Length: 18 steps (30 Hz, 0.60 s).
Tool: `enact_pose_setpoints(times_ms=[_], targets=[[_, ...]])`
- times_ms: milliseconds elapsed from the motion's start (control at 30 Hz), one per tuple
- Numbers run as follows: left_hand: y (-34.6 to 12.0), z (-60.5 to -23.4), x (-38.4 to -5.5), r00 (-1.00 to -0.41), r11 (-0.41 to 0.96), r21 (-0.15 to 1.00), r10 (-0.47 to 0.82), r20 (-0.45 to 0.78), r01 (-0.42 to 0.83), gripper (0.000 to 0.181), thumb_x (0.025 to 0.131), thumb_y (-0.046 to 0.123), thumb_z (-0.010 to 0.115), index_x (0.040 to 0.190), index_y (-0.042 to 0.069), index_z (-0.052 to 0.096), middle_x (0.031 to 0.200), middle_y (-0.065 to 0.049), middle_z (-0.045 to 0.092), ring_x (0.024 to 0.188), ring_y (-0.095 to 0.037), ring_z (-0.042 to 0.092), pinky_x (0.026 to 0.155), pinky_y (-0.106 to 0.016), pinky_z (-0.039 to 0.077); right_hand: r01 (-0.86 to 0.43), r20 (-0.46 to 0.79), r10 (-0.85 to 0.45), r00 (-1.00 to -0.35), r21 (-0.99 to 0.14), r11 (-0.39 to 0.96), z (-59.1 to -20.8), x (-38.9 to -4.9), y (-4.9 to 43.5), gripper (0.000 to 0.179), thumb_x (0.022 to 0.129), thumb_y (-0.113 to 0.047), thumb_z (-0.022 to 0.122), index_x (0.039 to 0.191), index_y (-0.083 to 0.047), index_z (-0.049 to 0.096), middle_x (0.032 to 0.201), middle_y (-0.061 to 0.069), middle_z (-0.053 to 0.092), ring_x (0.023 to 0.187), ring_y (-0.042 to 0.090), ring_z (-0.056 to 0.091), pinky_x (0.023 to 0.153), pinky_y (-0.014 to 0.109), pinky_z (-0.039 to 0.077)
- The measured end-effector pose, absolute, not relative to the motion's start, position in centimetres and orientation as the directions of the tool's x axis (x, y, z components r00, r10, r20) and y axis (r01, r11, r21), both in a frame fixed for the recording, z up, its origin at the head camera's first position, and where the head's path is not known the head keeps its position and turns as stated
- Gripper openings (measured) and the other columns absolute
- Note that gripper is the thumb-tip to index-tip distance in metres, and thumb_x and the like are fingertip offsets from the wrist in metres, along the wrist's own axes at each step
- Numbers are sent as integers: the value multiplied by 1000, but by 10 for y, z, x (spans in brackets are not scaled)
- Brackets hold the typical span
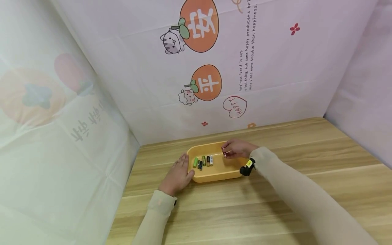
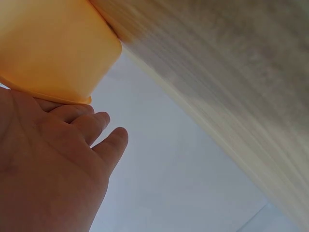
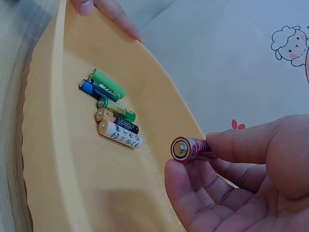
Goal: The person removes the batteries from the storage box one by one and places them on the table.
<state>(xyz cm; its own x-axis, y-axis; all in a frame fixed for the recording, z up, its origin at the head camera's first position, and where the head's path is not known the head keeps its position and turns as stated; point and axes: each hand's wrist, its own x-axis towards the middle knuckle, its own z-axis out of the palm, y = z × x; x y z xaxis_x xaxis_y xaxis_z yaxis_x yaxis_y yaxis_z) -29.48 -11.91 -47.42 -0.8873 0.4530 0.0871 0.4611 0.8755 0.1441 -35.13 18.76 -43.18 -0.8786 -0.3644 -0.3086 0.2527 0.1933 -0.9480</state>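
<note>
In my right hand (image 1: 239, 148) I pinch a red battery (image 3: 193, 149) between thumb and fingers, above the right part of a yellow plastic tray (image 1: 214, 177). My left hand (image 1: 177, 174) rests against the tray's left end with its fingers extended along the rim. Inside the tray, several batteries lie side by side toward the left. The right wrist view shows a plain green battery (image 3: 107, 82), a blue-and-black one (image 3: 100, 91), a green-and-yellow one (image 3: 117, 110), a black-and-gold one (image 3: 118, 121) and a white one (image 3: 118, 134).
The tray stands on a wood-grain table (image 1: 220, 207), close to its back edge. A pale printed cloth (image 1: 147, 85) hangs behind it, with further cloth on both sides. A black wrist camera (image 1: 247, 167) on the right wrist sits close to the tray's front right corner.
</note>
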Motion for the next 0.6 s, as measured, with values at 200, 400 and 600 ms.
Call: enact_pose_setpoints(times_ms=[200, 400, 600], targets=[[-120, -476, -295, -884, 872, 146, 457, 100, 468, 69, 102, 41, 32, 154, -2, 15, 160, -17, 14, 147, -24, 10, 115, -43, 17, 243, -307, -369, -877, -947, 210, -429, -351, 190, 25, 98, -1, 51, 119, 11, 49, 94, 16, 59, 79, 22, 61, 94, 49, 48], [-121, -476, -296, -885, 874, 143, 455, 96, 465, 68, 103, 41, 32, 154, -1, 15, 161, -15, 13, 147, -22, 8, 116, -42, 16, 236, -302, -352, -886, -947, 218, -427, -353, 195, 33, 97, -1, 51, 126, 14, 45, 99, 19, 58, 80, 22, 61, 86, 43, 53], [-120, -476, -296, -885, 874, 142, 455, 96, 464, 69, 102, 40, 33, 154, -1, 15, 161, -14, 11, 147, -24, 10, 115, -42, 16, 223, -296, -355, -887, -947, 232, -422, -353, 204, 35, 97, -1, 52, 127, 14, 44, 95, 14, 59, 82, 21, 60, 87, 43, 52]])
